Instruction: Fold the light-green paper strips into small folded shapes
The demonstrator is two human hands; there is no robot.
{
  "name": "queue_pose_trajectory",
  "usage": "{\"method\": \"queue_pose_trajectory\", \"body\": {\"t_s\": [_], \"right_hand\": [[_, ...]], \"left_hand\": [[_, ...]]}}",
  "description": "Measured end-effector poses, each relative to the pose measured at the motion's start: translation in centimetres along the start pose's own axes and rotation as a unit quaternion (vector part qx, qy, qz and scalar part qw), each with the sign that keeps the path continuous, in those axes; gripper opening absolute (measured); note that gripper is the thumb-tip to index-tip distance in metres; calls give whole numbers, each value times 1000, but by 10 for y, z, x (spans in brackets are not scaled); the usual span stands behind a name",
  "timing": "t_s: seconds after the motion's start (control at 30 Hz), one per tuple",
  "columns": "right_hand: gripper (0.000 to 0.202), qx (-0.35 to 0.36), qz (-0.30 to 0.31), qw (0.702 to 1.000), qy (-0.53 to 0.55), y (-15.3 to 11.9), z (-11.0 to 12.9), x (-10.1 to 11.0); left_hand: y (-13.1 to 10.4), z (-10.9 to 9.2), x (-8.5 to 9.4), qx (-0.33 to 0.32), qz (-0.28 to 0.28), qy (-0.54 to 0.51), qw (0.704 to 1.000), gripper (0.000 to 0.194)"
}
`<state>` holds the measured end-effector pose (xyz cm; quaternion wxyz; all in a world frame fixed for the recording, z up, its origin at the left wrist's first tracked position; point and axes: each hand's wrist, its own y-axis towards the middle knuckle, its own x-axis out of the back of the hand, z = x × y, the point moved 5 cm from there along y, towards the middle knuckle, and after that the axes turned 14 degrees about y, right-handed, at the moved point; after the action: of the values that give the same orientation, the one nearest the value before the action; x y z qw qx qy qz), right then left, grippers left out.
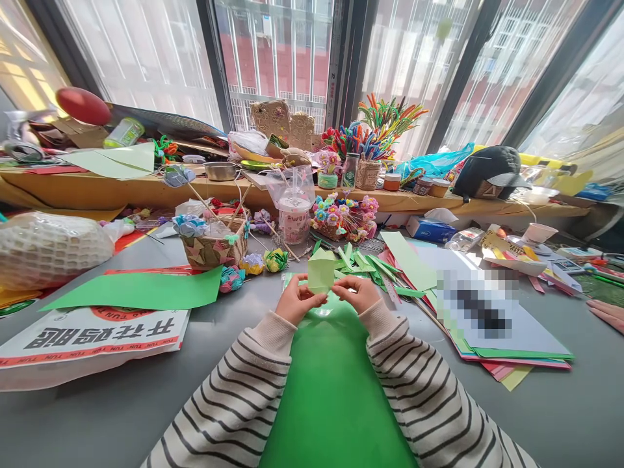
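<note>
Between my two hands I hold up a small piece of light green paper (322, 272), with fold lines across it. My left hand (298, 300) pinches its lower left edge between thumb and fingers. At the lower right edge, my right hand (358, 294) pinches it the same way. Both hands are raised over a shiny green mat (336, 396). Just behind the right hand lies a heap of green paper strips (363, 260). Folded paper flowers (275, 260) sit beyond the left hand.
A long green paper sheet (141, 289) lies on a printed bag (97, 335) at left. Coloured paper (526, 325) is stacked at right. Behind stand a basket (214, 247), a lidded cup (294, 218) and a tissue box (431, 229). Another person's hand (608, 314) rests at the right edge.
</note>
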<state>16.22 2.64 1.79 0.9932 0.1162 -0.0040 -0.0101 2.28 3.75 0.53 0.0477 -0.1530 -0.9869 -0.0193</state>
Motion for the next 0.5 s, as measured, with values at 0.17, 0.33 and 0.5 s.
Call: {"method": "queue_pose_trajectory", "body": {"t_s": [0.17, 0.33, 0.5], "right_hand": [[25, -25, -32, 999, 19, 0, -1, 4], [20, -7, -11, 1000, -11, -3, 3, -4], [25, -54, -14, 997, 60, -3, -4, -8]], "left_hand": [[0, 0, -1, -1, 4, 0, 1000, 49], [0, 0, -1, 7, 8, 0, 1000, 50], [-1, 1, -1, 21, 2, -5, 1000, 53]]}}
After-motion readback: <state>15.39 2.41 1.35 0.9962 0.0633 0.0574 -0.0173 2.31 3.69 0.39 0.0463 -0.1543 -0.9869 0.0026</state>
